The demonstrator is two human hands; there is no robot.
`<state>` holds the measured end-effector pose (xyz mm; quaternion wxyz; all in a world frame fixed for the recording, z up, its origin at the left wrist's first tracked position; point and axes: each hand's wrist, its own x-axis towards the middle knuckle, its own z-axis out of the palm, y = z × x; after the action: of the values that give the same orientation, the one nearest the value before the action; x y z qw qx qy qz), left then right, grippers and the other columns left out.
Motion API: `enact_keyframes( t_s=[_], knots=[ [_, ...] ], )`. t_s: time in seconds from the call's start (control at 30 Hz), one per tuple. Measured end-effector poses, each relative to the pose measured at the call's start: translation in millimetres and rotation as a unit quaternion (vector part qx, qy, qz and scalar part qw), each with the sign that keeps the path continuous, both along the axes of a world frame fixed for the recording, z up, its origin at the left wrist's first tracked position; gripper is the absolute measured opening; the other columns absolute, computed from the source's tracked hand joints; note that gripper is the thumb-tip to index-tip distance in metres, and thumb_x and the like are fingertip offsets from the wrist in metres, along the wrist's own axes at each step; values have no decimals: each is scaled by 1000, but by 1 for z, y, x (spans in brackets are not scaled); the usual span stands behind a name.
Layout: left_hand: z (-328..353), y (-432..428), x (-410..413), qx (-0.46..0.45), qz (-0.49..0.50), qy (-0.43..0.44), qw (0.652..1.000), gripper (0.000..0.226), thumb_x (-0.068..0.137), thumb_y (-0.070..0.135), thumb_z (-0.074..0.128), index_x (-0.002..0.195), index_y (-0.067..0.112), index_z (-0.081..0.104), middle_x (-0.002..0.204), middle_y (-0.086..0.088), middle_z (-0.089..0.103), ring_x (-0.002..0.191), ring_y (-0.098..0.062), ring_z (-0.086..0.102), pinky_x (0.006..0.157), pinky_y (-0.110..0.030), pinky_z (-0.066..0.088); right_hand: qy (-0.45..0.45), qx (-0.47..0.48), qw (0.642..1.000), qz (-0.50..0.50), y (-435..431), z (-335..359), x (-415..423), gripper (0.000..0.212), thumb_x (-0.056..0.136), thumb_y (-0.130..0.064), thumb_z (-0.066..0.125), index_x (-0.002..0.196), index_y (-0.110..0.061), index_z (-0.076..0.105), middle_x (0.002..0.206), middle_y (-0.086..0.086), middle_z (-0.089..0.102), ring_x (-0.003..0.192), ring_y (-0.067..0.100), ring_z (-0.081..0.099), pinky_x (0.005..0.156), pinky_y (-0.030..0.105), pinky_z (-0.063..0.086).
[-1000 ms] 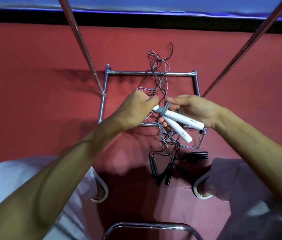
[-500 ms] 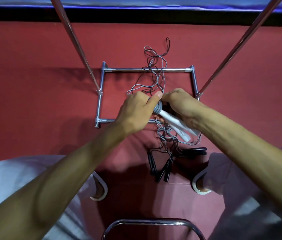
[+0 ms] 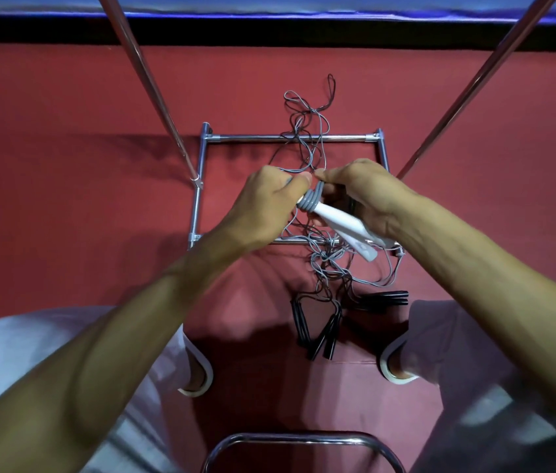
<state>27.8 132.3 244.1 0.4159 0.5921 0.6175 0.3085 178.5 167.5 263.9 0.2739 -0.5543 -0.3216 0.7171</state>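
Hands meet over the frame (image 3: 290,137). Our left hand (image 3: 262,206) is curled, thumb and forefinger pinching the cord (image 3: 326,259) right at the top of the coil (image 3: 310,199). Our right hand (image 3: 368,192) is wrapped round the handles (image 3: 341,223), both white and pressed side by side, butt ends poking out below the palm. Its thumb tip almost touches the left thumb. Coil sits tight on the handles' far end, between the two hands.

A second ago the right fingers lay straighter and the handles splayed apart with only a couple of turns on them. Now they are together and the coil is thicker.

Loose cord trails past the far bar and hangs down to a tangle by the black handles (image 3: 317,332) on the floor (image 3: 65,165) between our knees (image 3: 30,353). Poles (image 3: 153,97) slant in on both sides, and the right one passes close to the right knuckles. Bare floor lies left and right of the frame.
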Motion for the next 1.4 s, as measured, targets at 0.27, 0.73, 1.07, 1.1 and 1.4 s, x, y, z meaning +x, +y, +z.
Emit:
enact_keyframes(
  t_s=[0.27, 0.73, 1.07, 1.1, 1.4],
  knots=[
    [8, -2, 2, -149, 13, -269, 951, 50, 106, 18, 44, 58, 21, 30, 49, 6, 18, 40, -5, 13, 42, -11, 13, -96, -56, 950, 291, 20, 9, 38, 11, 88, -14, 63, 78, -8, 65, 67, 8, 65, 45, 15, 59, 41, 21, 46],
    [-1, 12, -28, -400, 155, -537, 726, 59, 104, 28, 27, 45, 20, 33, 39, 8, 22, 31, -6, 20, 28, -20, 14, 51, -31, 993, 101, -1, -22, 0, 28, 104, -25, 52, 78, -15, 49, 59, -2, 39, 42, 3, 22, 35, 15, 15],
    [4, 17, -50, -412, 254, -575, 659, 25, 73, 4, 31, 53, 18, 29, 42, 5, 21, 28, -11, 22, 26, -24, 15, -404, 607, 676, 102, -19, -48, 20, 9, 90, -26, 73, 88, -18, 77, 72, 0, 74, 62, 27, 69, 58, 40, 54],
    [6, 17, -51, -408, 264, -579, 654, 24, 73, 3, 31, 53, 18, 29, 42, 5, 21, 28, -11, 22, 26, -23, 14, -380, 565, 721, 129, -18, -45, 19, 16, 92, -29, 71, 87, -16, 76, 70, 1, 74, 58, 27, 68, 56, 39, 55],
    [12, 21, -56, -390, 307, -577, 649, 36, 88, 4, 25, 54, 18, 29, 44, 6, 20, 29, -10, 20, 27, -22, 14, 64, -7, 986, 151, -9, -16, 14, 17, 103, -18, 52, 103, -8, 66, 58, -4, 46, 39, 5, 25, 38, 17, 12]
  ],
)
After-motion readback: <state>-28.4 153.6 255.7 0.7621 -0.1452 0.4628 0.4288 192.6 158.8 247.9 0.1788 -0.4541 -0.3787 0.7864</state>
